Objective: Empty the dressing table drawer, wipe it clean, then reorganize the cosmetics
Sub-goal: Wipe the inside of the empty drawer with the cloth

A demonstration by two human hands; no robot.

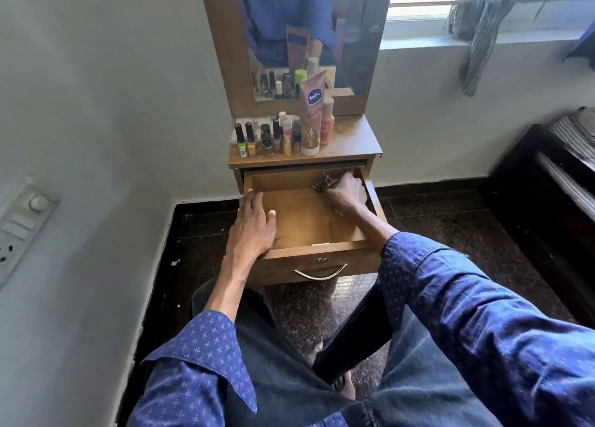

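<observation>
The wooden drawer (309, 220) of the dressing table stands pulled out, its bottom bare. My left hand (254, 224) rests flat on the drawer's left wall with straight fingers. My right hand (346, 193) is inside at the far right corner, fingers curled around a dark striped cloth (323, 183) pressed against the drawer floor. On the table top (351, 140) stand several nail polish bottles (257, 140), a pink Vaseline tube (311, 117) and a small pink bottle (326, 122).
A mirror (309, 34) rises behind the cosmetics. A switch panel (19, 224) is on the left wall. A dark bed frame (547, 195) stands at the right, a striped cloth (479, 34) hangs from the window sill. The drawer front carries a metal handle (320, 273).
</observation>
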